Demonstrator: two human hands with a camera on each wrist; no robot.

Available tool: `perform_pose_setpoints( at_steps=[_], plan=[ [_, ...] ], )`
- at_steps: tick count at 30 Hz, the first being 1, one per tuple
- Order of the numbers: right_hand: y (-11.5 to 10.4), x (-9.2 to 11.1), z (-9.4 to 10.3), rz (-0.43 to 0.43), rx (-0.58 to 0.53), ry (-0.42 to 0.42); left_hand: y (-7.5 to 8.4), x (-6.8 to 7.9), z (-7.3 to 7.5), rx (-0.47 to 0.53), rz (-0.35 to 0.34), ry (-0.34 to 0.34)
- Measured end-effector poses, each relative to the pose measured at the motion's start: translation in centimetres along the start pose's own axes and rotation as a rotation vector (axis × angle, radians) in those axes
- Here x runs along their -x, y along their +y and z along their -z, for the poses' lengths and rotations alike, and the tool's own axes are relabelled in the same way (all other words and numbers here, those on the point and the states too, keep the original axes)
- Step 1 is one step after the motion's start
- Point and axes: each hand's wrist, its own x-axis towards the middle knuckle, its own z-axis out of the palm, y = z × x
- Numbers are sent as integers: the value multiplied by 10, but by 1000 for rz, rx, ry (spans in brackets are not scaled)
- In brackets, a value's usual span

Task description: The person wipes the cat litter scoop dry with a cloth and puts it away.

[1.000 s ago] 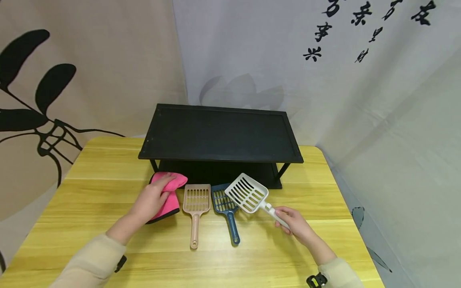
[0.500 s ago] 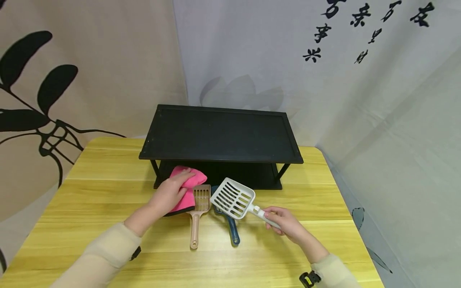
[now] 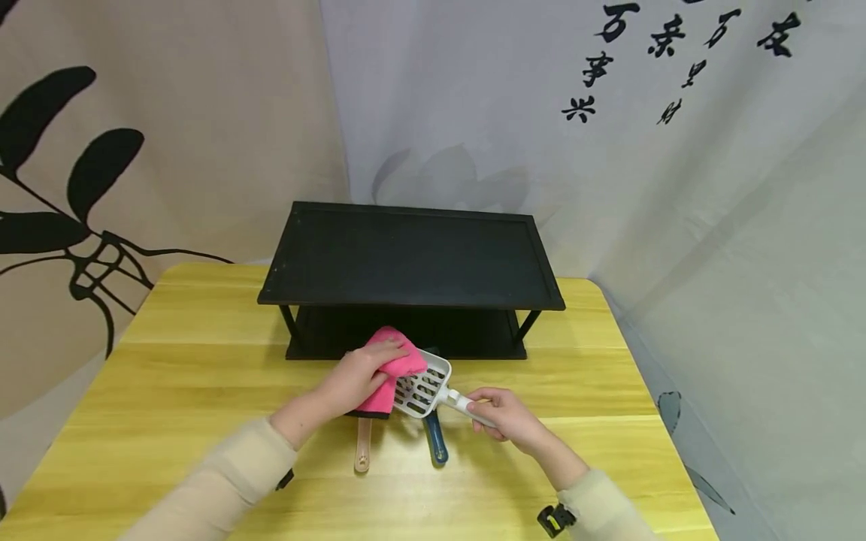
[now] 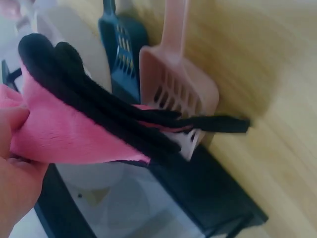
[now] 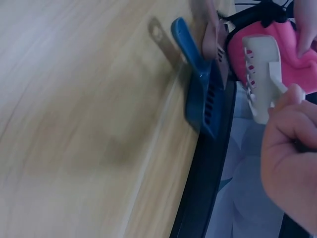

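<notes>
My left hand (image 3: pixel 358 382) grips a folded pink cloth (image 3: pixel 404 364) with black edging, which lies against the left part of a white slotted litter scoop (image 3: pixel 422 402). By its handle, the scoop is held in my right hand (image 3: pixel 506 418), above the table. Below the cloth lies a pinkish-beige litter scoop (image 4: pixel 181 74); only its handle shows in the head view. A blue litter scoop (image 5: pixel 203 99) rests to its right, its head mostly hidden under the white one in the head view.
A black two-tier rack (image 3: pixel 413 255) stands at the back of the wooden table (image 3: pixel 203 406), close behind the scoops. A printed curtain (image 3: pixel 433 98) hangs behind the table.
My left hand has carried the cloth rightward, over the beige scoop and up to the white scoop. My right hand has brought the white scoop left and slightly lower in view.
</notes>
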Motion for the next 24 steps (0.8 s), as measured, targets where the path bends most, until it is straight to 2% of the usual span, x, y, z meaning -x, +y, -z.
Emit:
perform_pose_setpoints(
  at_steps=[5,8,11,15,19,24],
  plan=[
    [-3,-5,-6,7,-24,1,5,4,-13,5,-39,-79],
    [-5,-7,-6,5,-46,-9,7,5,-19,30,-68,-149],
    [-6,-8,-6,-10,-85,-25,7,7,-22,61,-57,-239],
    [-6,-8,-7,-31,-155,-42,8,10,-22,74,-25,-294],
    [-6,-8,-7,-26,-215,-57,9,11,-23,33,-30,-276],
    [-6,-9,-5,36,-252,-81,9,5,-25,-36,-61,-155]
  ],
)
